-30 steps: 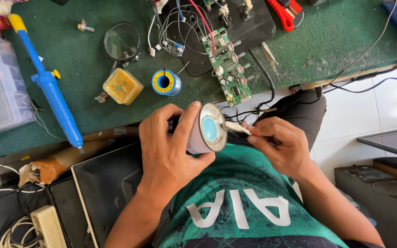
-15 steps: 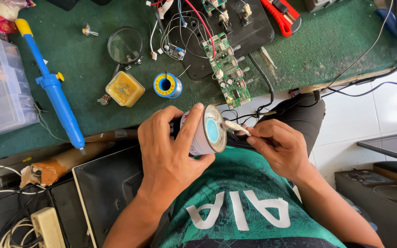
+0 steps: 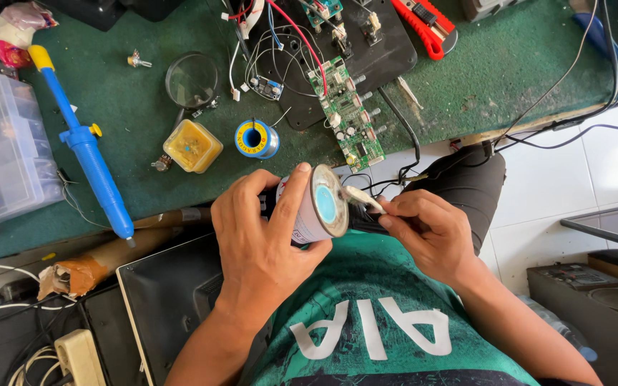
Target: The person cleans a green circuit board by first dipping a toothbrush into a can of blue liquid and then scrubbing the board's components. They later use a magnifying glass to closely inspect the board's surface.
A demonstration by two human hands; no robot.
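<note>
Two hands work a small tin over the lap at the near edge of a green table.

The left hand (image 3: 262,239) has its fingers wrapped around a round tin (image 3: 314,206), tilted so its open mouth with a blue centre faces 3 o'clock. The right hand (image 3: 427,232) pinches a pale stick (image 3: 363,199) between narrow fingers, its tip touching the tin's rim. The green table (image 3: 509,71) fills the picture from 9 to 2 o'clock, crowded with a blue desoldering pump (image 3: 87,154), a solder spool (image 3: 255,138), a yellow tub (image 3: 193,145), a magnifying lens (image 3: 192,78) and a green circuit board (image 3: 346,118). The table's edge runs just beyond the tin; white floor tiles (image 3: 595,164) lie open at 3 o'clock, and a dark case (image 3: 162,293) stands close at 8 o'clock.
</note>
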